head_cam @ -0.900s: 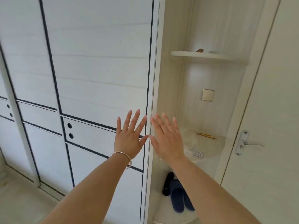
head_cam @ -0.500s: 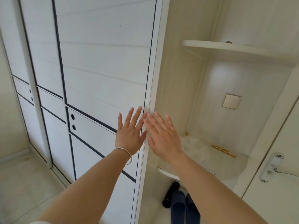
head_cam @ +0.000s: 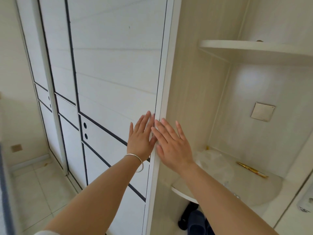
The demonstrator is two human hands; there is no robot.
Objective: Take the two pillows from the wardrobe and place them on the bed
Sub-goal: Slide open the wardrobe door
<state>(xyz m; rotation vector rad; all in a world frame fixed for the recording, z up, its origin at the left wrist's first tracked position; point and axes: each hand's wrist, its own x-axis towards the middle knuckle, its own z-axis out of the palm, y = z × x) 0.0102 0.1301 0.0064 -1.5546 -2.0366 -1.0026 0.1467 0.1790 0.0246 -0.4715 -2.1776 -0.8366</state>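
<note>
A white wardrobe with dark trim lines fills the left and middle; its sliding door [head_cam: 115, 68] is closed. My left hand [head_cam: 140, 138], with a silver bracelet on the wrist, lies flat on the door next to its right edge, fingers spread. Beside it, my right hand [head_cam: 171, 143] is open, with its fingertips at the door's white edge frame [head_cam: 163, 82]. Neither hand holds anything. No pillows and no bed are in view.
Right of the wardrobe is an open corner niche with an upper curved shelf [head_cam: 245, 46] and a lower shelf [head_cam: 254, 189] carrying a gold pen [head_cam: 252, 169] and clear plastic. Dark slippers [head_cam: 194, 221] lie on the floor below. A door handle [head_cam: 306, 203] shows at the far right.
Both hands have moved forward onto the wardrobe door's right edge, and the view has come closer and turned left.
</note>
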